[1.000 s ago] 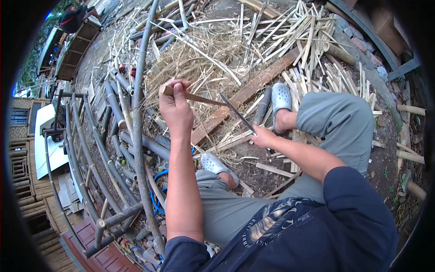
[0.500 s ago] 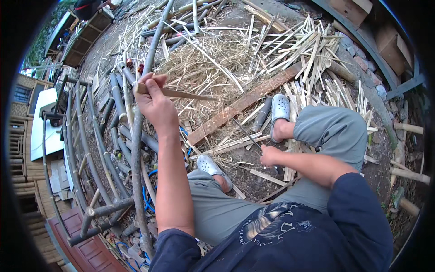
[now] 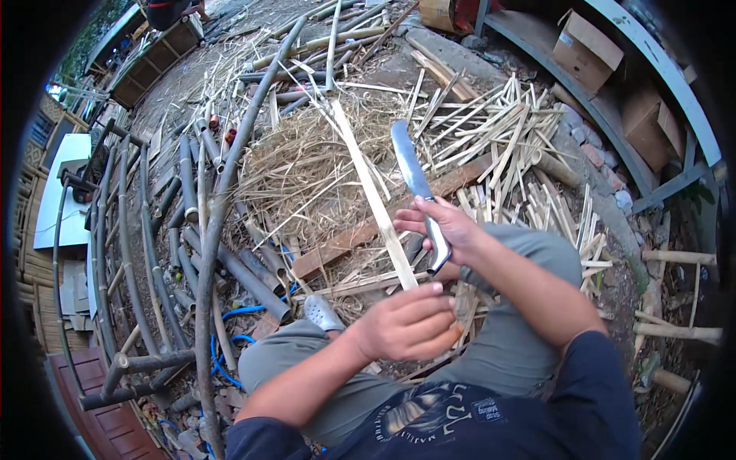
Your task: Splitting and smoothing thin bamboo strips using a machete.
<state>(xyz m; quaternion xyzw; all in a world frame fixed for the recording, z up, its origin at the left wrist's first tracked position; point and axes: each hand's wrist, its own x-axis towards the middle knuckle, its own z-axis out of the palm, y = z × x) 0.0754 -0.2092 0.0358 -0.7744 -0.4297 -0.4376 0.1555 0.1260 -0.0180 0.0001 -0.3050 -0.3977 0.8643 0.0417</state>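
My left hand (image 3: 410,322) is closed round the near end of a long, pale bamboo strip (image 3: 366,172) in front of my lap. The strip slants away from me over the shavings. In my right hand (image 3: 454,231) is a large knife (image 3: 409,159) with a wide shiny blade and a metal-looking handle. Its blade points up and away, with the flat side showing, to the right of the strip and apart from it. My right fingers wrap loosely round the handle, whose butt sticks out below the palm.
A reddish wooden plank (image 3: 360,244) lies across the ground before my feet. Beyond it spreads a heap of shavings (image 3: 284,169), with split bamboo strips (image 3: 502,126) piled at right. Bamboo poles (image 3: 211,253) and a bamboo rack (image 3: 138,230) stand at left. Cardboard boxes (image 3: 586,50) sit upper right.
My left hand has come down and right to my lap, and the strip now points away from me. My right hand has lifted the knife, turning its flat side into view.
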